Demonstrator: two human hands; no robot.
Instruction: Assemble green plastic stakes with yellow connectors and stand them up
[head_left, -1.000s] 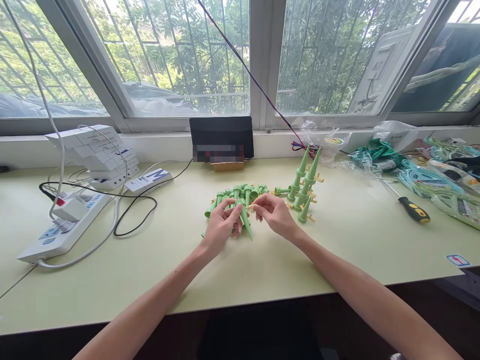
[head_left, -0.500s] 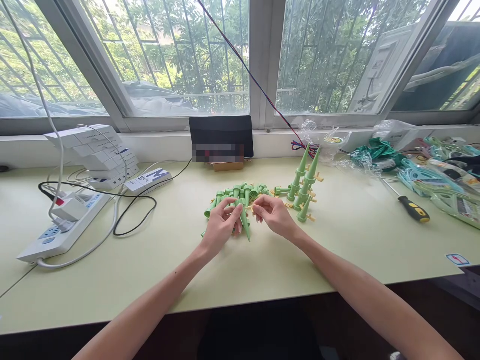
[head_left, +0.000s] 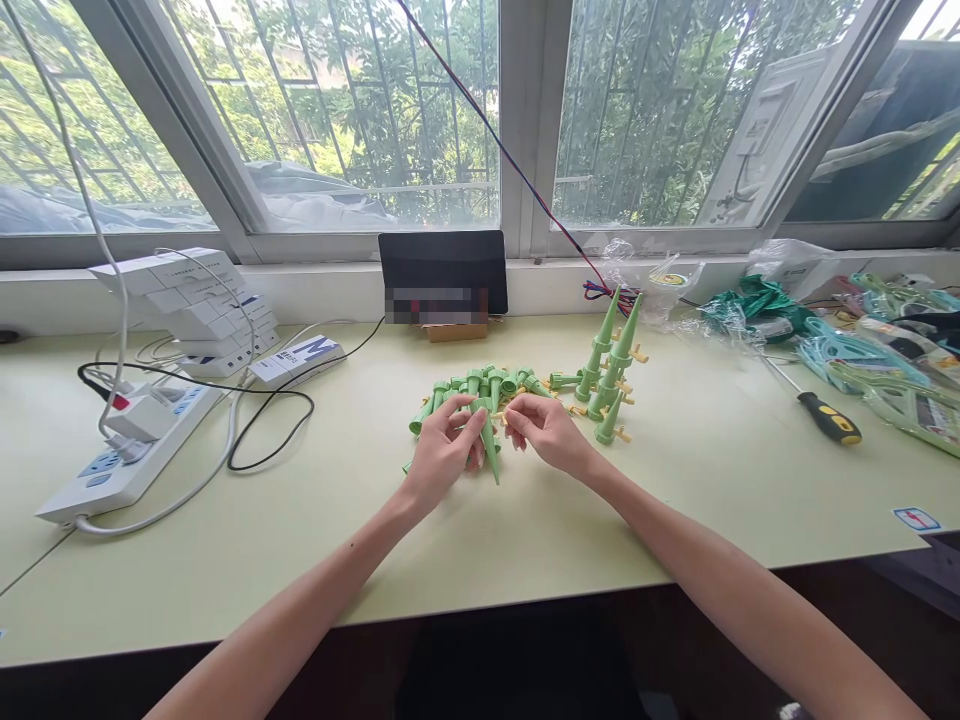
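Observation:
Between the fingers of my left hand (head_left: 448, 450) is a green plant watering spike (head_left: 489, 448), its point tilted down toward me. My right hand (head_left: 551, 435) pinches a small yellow valve (head_left: 501, 416) at the spike's side, near its wide end. Just behind my hands lies a heap of green spikes (head_left: 474, 382), partly hidden by my fingers. To the right, several spikes with yellow valves stand stacked upright in columns (head_left: 621, 355), and a short one (head_left: 609, 420) stands in front of them.
A power strip (head_left: 142, 460) with cables and stacked white boxes (head_left: 191, 300) are at the left. A dark tablet (head_left: 442, 265) leans by the window. On the right lie a screwdriver (head_left: 827, 418) and plastic-wrapped items (head_left: 862, 350). The table's front edge runs below my forearms.
Almost nothing differs. My right fingers have shifted very slightly at the yellow valve; the spike stays in my left hand.

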